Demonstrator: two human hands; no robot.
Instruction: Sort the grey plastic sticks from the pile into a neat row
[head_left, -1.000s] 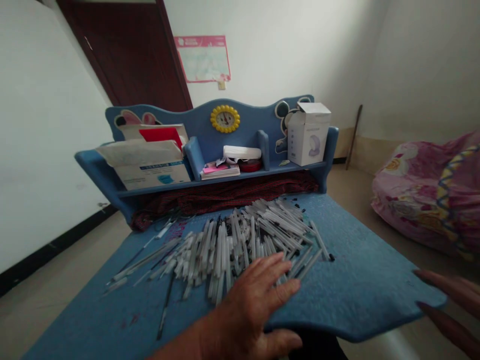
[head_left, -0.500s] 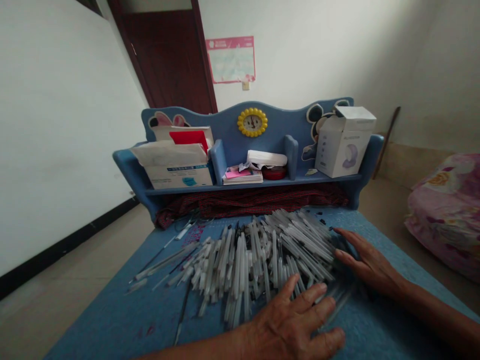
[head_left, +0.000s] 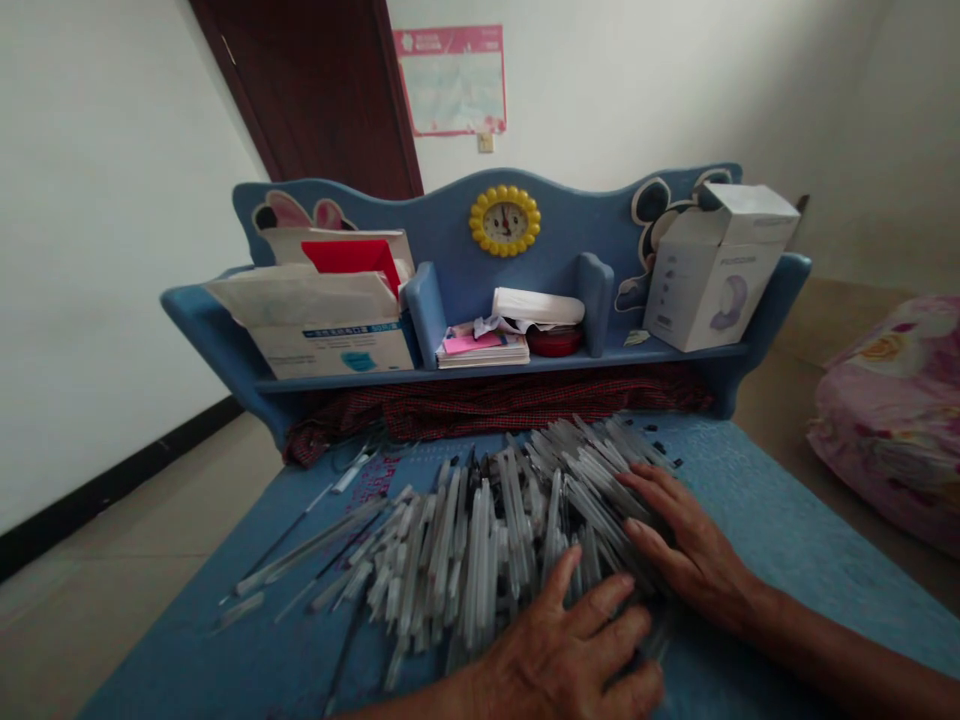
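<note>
A large loose heap of translucent plastic pen barrels (head_left: 480,560), some with dark tips, covers the middle of the blue desktop (head_left: 780,520). My left hand (head_left: 574,650) reaches across the near edge of the heap with its fingers spread. Its palm faces down, and a few barrels lie under and around the fingers. On the heap's right side rests my right hand (head_left: 682,540), fingers stretched out and touching the barrels there. Neither hand is wrapped round anything.
A blue shelf (head_left: 510,372) at the back holds a mask box (head_left: 337,345), papers, a yellow flower-shaped clock (head_left: 505,221) and a white carton (head_left: 712,280). Red checked cloth (head_left: 487,405) lies beneath it. Thin rods and stray barrels lie at the left.
My right hand has moved left, pressing against the right side of the heap. My left hand has shifted slightly left. The camera view has moved closer to the shelf.
</note>
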